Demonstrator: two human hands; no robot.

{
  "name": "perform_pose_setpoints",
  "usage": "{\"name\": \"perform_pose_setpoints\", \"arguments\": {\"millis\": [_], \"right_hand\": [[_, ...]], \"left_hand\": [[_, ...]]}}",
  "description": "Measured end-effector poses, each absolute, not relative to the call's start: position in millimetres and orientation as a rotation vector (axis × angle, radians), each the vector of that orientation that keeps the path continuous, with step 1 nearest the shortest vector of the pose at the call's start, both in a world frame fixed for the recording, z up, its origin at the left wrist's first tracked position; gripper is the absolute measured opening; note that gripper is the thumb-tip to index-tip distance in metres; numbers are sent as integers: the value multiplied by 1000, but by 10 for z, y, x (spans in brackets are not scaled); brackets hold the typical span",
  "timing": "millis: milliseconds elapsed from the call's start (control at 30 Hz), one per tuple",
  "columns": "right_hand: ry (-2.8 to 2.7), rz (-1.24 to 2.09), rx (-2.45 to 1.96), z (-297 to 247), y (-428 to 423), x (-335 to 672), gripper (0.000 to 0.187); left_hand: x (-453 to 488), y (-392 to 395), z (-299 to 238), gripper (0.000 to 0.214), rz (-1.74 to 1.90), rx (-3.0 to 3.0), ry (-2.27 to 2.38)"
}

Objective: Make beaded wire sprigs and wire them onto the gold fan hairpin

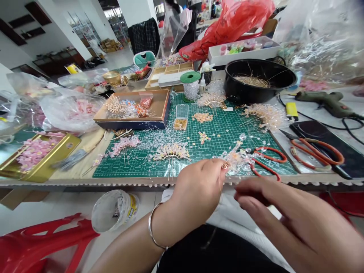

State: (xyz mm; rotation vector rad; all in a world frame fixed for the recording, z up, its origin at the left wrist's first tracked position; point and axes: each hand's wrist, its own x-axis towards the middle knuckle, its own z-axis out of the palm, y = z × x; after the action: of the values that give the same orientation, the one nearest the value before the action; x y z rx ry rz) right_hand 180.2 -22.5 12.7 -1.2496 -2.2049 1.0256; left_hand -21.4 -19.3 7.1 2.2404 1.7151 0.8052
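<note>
My left hand (199,189), with a silver bangle on the wrist, is closed in a pinch on a small gold wire piece (225,165) just in front of the table edge. A beaded flower piece (237,158) lies right behind it on the green cutting mat (216,132). My right hand (284,216) hovers lower right above my lap, blurred, fingers stretched toward the left hand and holding nothing that I can see. Several finished beaded hair combs (170,151) lie across the mat.
Red-handled pliers (267,159) and scissors (315,149) lie right of the mat. A black pan (260,79), glue gun (327,100), bead tray (136,108), gold tin of pink flowers (36,155) and plastic bags crowd the table. A plastic jar (113,210) sits on a red chair (36,242) below.
</note>
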Motion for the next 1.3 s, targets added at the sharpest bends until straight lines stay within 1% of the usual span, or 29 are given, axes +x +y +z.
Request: {"name": "perform_pose_setpoints", "arguments": {"millis": [167,300,400,467,600,633,767,867,1000,1133,1200,1300], "right_hand": [[-1981,1526,-1263,104,-70,1454,42],[-1552,2004,-1144,83,-12,1404,44],[-1335,2156,-1092,94,-14,1402,46],[-1238,2187,-1078,90,-24,1410,44],[-949,2229,-993,65,-43,1469,31],[-917,2226,-977,62,-44,1493,30],[-984,2195,-964,56,-40,1598,42],[-1016,2218,-943,26,-56,1653,45],[-1001,2303,-914,-51,-140,1688,41],[-933,2448,-842,-59,-161,1727,33],[-1184,2384,-918,-4,-101,1752,31],[-1754,1995,-1101,108,19,1762,32]], "left_hand": [[-205,-206,-23,24,791,2377,1705],[-202,-202,-61,22,788,2374,1739],[-208,-184,-37,20,800,2302,1786],[-219,-172,3,23,799,2243,1805],[-247,-157,91,32,753,2089,1782],[-251,-155,105,33,746,2058,1763],[-248,-153,125,32,745,1963,1696],[-245,-150,131,30,790,1890,1672],[-269,-142,154,29,917,1870,1614],[-277,-156,169,32,971,2030,1676],[-260,-171,160,33,980,2170,1746],[-222,-195,128,28,987,2390,1775]]}}
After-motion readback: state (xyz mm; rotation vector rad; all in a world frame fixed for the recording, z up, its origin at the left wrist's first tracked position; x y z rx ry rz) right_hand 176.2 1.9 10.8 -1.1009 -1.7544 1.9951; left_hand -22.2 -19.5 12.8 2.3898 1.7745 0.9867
